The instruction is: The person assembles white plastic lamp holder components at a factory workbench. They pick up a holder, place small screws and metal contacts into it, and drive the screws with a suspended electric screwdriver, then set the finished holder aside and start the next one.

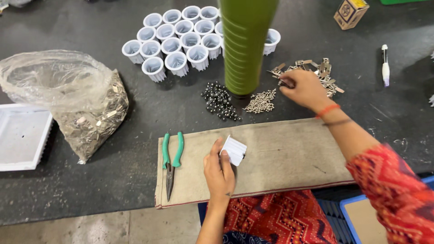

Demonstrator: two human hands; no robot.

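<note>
White tray (20,135) at the left edge of the dark surface (135,113), touching a clear plastic bag (77,104) of small metal parts. Further right, near the back edge, a cluster of white ribbed cups (174,43), open ends up. Along the front edge, a tan cloth mat (289,153), with green-handled pliers (172,160) at its left end, jaws pointing toward the front. Just right of the pliers, left hand (219,171) resting on the mat, grip closed around one white ribbed cup (234,150) lying tilted on the cloth, thumb and fingers on its side. Behind the mat, a patch of dark steel balls (220,101), then a heap of small silver screws (261,101), both at the foot of a tall green ribbed cylinder (246,45) standing upright. To the right, right hand (305,90) over a pile of flat metal clips (316,71), fingertips pinched narrowly on one piece at the pile's left side. Well apart near the right edge, a white pen (385,65); at the back right corner, a small cardboard box (350,12).
</note>
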